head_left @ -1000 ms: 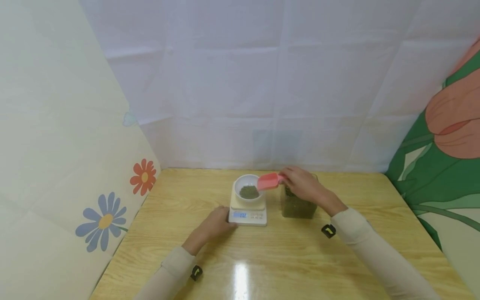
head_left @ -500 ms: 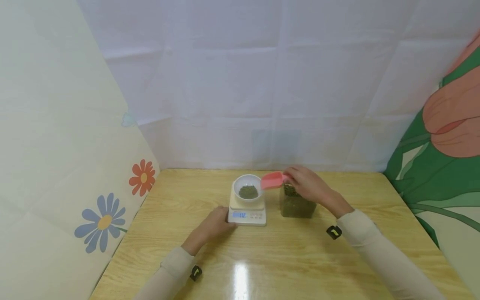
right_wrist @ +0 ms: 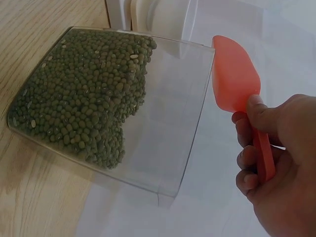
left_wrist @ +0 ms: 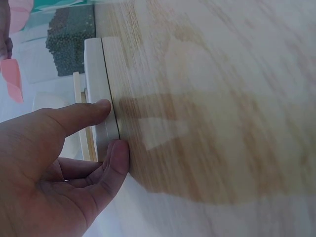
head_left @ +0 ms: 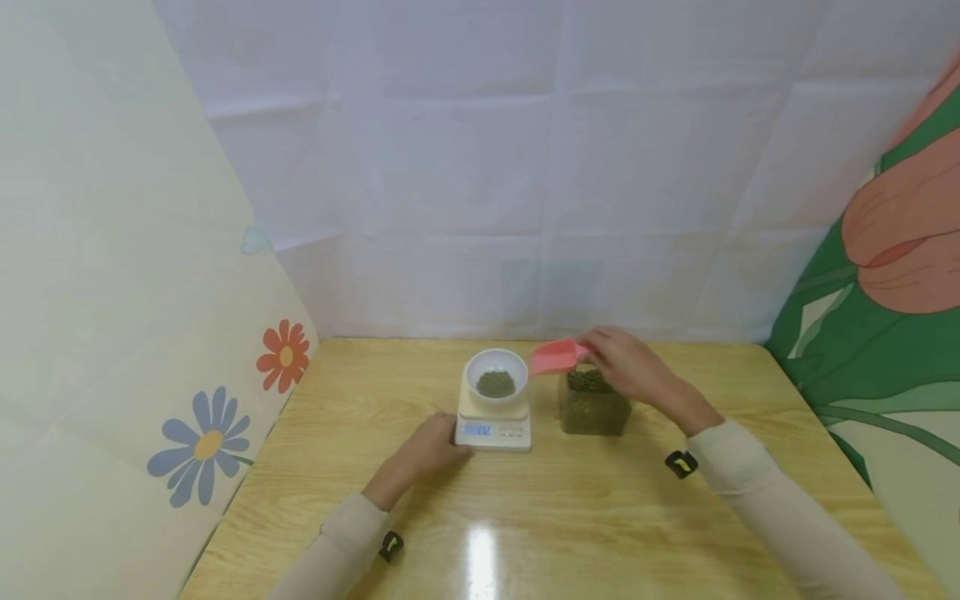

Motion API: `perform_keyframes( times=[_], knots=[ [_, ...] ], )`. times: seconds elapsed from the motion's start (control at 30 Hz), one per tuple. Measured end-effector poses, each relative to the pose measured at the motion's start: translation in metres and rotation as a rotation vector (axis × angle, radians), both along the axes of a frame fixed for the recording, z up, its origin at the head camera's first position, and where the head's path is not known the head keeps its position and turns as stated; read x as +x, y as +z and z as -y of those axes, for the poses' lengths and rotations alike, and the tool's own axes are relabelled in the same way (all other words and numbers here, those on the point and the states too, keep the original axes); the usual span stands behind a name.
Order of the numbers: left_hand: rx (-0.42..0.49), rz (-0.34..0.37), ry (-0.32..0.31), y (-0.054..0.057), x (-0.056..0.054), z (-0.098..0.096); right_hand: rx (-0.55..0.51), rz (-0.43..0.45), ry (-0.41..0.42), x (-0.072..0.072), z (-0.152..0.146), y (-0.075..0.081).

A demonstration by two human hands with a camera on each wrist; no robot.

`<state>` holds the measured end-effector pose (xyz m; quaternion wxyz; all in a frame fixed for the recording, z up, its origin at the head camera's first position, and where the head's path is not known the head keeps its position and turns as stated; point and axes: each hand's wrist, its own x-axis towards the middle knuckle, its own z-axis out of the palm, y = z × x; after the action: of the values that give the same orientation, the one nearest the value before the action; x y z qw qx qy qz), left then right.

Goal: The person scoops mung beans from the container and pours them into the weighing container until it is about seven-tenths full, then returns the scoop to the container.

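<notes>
The right hand (head_left: 622, 362) has its fingers and thumb wrapped round the handle of the red scoop (head_left: 555, 357). A second ago the scoop's tip was at the edge of the white bowl (head_left: 490, 359); now it is just clear of it, nearer the clear box (right_wrist: 168, 98) of green beans (right_wrist: 81, 94). The bowl sits on the scale (head_left: 513, 442), beans inside. The left hand (head_left: 429, 450) still pinches the scale's front left corner, thumb and fingers nearly closed.

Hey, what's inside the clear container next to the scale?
Small green beans partly fill the clear container, leaving bare wall above them. Whatever lies deeper in the pile is covered by the outer beans.
</notes>
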<state>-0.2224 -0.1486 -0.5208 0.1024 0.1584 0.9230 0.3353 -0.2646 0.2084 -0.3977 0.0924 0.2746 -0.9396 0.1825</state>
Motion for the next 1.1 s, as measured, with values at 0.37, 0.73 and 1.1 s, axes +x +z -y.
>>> perform_keyframes(
  times=[0.37, 0.73, 1.1],
  knots=[
    [0.011, -0.007, -0.004, -0.003, 0.0, 0.001, -0.02, -0.015, -0.012, 0.005, -0.011, 0.005],
    [0.007, -0.025, -0.008, -0.002, 0.002, 0.001, -0.019, 0.002, -0.064, 0.009, -0.027, 0.005],
    [0.016, -0.019, -0.011, 0.001, 0.002, 0.0, -0.016, -0.045, -0.06, 0.015, -0.041, 0.013]
  ],
)
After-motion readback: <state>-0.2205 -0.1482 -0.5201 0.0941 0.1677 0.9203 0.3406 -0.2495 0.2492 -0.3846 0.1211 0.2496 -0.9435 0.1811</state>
